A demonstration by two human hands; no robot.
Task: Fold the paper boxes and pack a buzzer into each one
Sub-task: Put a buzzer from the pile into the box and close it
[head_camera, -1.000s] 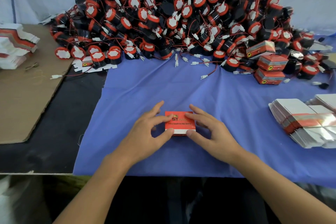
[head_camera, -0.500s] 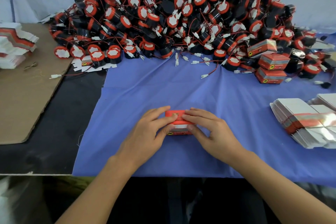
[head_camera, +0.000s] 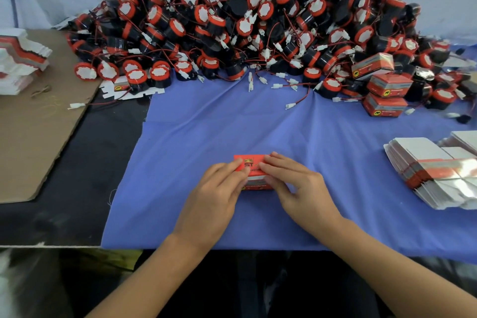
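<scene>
A small red paper box (head_camera: 251,162) with a white band stands on the blue cloth (head_camera: 258,124) near the front edge. My left hand (head_camera: 215,193) grips its left side, fingers on top and thumb at the front. My right hand (head_camera: 296,188) grips its right side the same way. A large heap of black and red buzzers (head_camera: 245,20) with red wires and white plugs fills the back of the table. Whether a buzzer is inside the box is hidden.
Three folded red boxes (head_camera: 384,90) lie at the heap's right foot. Stacks of flat box blanks (head_camera: 433,173) sit at the right edge, more blanks (head_camera: 20,59) at the far left on brown cardboard (head_camera: 33,137). The table's front edge runs just below my wrists.
The box was lying flat under spread fingers; both hands have closed round it and stood it up, so its top and front faces show.
</scene>
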